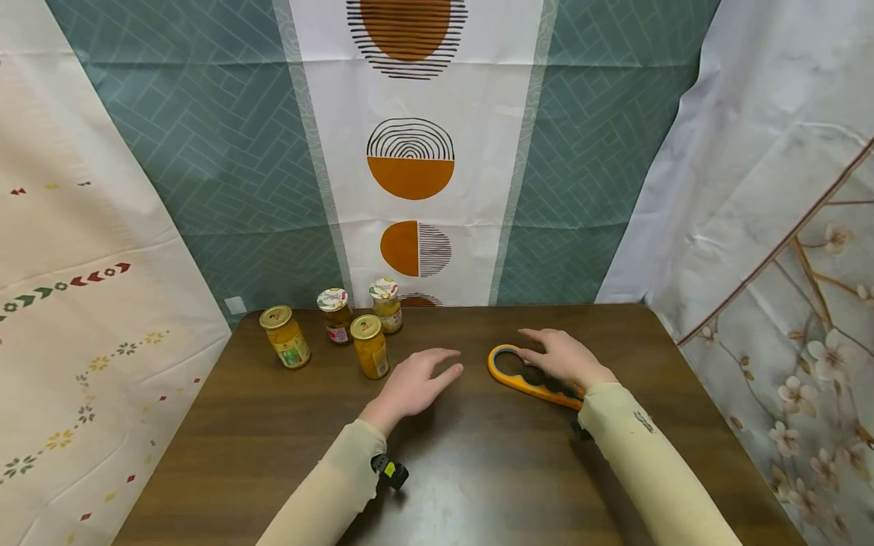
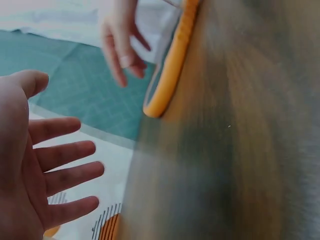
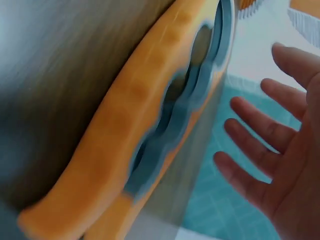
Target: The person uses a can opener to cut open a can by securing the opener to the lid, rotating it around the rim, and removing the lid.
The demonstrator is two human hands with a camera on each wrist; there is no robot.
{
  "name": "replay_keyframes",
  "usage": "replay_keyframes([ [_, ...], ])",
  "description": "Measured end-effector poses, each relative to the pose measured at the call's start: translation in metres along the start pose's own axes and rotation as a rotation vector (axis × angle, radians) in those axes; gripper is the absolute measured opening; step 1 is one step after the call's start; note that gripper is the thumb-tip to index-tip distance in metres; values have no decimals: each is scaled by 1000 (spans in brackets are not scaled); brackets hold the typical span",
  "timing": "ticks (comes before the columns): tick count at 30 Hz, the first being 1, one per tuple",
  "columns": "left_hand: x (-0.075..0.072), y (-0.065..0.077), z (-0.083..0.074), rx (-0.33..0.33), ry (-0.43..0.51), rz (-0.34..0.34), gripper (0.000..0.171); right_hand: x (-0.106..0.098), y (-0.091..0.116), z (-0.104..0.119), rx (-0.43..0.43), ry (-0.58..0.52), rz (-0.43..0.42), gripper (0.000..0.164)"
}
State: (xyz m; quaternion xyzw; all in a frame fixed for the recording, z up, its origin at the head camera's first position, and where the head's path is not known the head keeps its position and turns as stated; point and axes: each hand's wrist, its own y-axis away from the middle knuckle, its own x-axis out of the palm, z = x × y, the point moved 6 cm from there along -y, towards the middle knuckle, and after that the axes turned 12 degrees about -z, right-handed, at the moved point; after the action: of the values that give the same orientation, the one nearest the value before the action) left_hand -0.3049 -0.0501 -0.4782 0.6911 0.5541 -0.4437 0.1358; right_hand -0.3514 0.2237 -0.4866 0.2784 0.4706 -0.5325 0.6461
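Note:
An orange jar opener (image 1: 524, 384) with a grey scalloped inner edge lies on the right half of the table. Over it hovers my right hand (image 1: 561, 358), fingers spread and nothing in its grasp; the right wrist view shows the jar opener (image 3: 125, 110) beside the open palm (image 3: 295, 135). My left hand (image 1: 416, 384) is above the middle of the table, fingers extended and holding nothing. Nearest to it stands a gold-lidded jar (image 1: 371, 347) of yellow contents. In the left wrist view the left fingers (image 2: 70, 172) are straight and apart.
Behind that jar stand two jars with patterned white lids, one dark (image 1: 335, 317) and one pale yellow (image 1: 387, 306). Another gold-lidded jar (image 1: 285, 338) is farther left. The brown wooden table (image 1: 478, 478) ends against a hanging patterned cloth (image 1: 580, 189).

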Motion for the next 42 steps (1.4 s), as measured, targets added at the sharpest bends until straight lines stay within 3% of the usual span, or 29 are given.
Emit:
replay_keyframes([
  [5,-12,26,3,-7,128,-8,50,-8,33,-24,22,7,10,78],
  [10,-17,46,8,8,193,-12,45,-11,57,-38,24,38,18,94],
  [17,-17,66,13,8,279,0,40,4,72,-52,64,74,34,92],
  [23,-14,73,18,6,334,17,38,7,75,-55,79,77,0,81],
  [30,-16,75,27,-21,350,9,40,9,76,-52,156,-1,125,71],
  [32,-19,76,30,-30,352,4,40,10,74,-49,160,20,133,71],
  [37,-26,80,37,-44,364,-22,37,14,68,-45,163,119,76,69],
  [42,-32,83,44,-49,369,-55,33,19,66,-46,222,144,46,60],
])
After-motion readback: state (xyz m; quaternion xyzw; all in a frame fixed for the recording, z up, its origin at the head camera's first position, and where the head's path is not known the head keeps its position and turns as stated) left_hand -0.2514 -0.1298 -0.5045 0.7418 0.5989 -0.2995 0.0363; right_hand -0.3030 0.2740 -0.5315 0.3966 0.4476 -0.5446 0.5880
